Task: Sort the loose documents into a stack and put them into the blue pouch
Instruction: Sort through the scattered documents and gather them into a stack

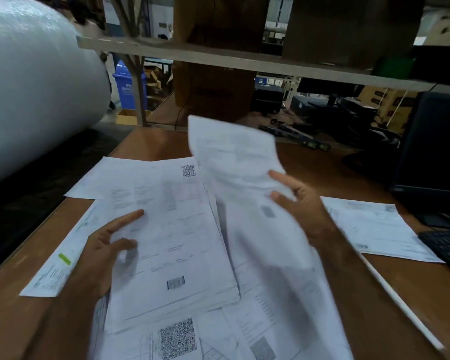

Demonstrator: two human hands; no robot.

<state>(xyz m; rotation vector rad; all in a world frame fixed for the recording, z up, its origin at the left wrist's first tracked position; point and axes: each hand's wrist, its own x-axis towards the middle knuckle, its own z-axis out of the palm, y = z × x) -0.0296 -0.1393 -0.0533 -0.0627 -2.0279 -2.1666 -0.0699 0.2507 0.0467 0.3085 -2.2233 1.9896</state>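
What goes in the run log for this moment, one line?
phase: sorting | right hand: lifting sheet | left hand: resting on stack | loose documents: on table | blue pouch: not visible

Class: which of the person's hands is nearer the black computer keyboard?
Right. The right hand, holding a raised paper sheet, is closer to the keyboard; the left hand lies far across.

We have one view only — a wide-angle head camera looking forward and down, close over the brown desk. Both hands and the loose papers fill the lower frame — the shelf and the workshop behind sit further off, bowed by the lens.
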